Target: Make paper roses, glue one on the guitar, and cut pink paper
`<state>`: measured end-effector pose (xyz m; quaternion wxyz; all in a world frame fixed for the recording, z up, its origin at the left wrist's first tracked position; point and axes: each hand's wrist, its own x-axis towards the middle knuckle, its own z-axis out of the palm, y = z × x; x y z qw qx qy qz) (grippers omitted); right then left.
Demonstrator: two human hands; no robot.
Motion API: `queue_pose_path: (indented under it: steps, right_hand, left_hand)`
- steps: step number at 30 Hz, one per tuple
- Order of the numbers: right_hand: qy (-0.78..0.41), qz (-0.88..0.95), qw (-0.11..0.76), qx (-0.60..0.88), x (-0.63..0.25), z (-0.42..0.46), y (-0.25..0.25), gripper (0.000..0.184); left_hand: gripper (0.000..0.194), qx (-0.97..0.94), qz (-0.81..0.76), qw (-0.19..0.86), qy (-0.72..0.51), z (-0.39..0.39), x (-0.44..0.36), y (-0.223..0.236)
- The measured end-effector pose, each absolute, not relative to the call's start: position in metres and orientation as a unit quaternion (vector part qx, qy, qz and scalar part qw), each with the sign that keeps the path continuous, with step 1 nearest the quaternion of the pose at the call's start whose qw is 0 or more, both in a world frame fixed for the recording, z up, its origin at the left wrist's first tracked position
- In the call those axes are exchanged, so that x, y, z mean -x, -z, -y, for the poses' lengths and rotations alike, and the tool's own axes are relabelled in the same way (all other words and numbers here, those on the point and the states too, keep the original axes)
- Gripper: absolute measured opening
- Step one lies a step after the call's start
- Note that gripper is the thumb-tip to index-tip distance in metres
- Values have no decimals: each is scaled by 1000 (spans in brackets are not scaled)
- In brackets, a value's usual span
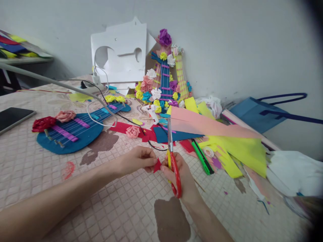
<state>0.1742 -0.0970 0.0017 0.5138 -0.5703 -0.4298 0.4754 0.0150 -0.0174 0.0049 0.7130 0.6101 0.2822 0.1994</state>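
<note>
Between my two hands is a small red paper piece. My left hand pinches its left side with thumb and fingertips. My right hand is closed around scissors with red and yellow handles, their blades pointing away from me, and its thumb touches the right side of the red piece. Just beyond lie a red paper strip and a pink paper flower. A blue guitar-shaped piece with strings, purple bars and paper flowers rests to the left.
A white glue gun stands behind my hands, its black cable curling nearby. A green utility knife lies at right, beside yellow paper and pink paper. Flower-covered guitar shapes lean against the wall. A phone lies far left.
</note>
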Motion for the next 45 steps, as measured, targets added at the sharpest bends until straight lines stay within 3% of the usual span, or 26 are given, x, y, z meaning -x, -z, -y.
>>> queue_pose_path:
  steps: [28,37,45]
  right_hand:
    - [-452,426,529,578,-167,102,-9,34]
    - [-511,504,426,551,-186,107,-4,31]
    - [-505,511,395,572,-185,108,-6,30]
  left_hand:
    - [30,-553,-298,756,-185,18,-18,2]
    - [28,-497,-300,776,-249,-2,-2,-26]
    - [26,-486,-277,777,-289,-8,3,-30]
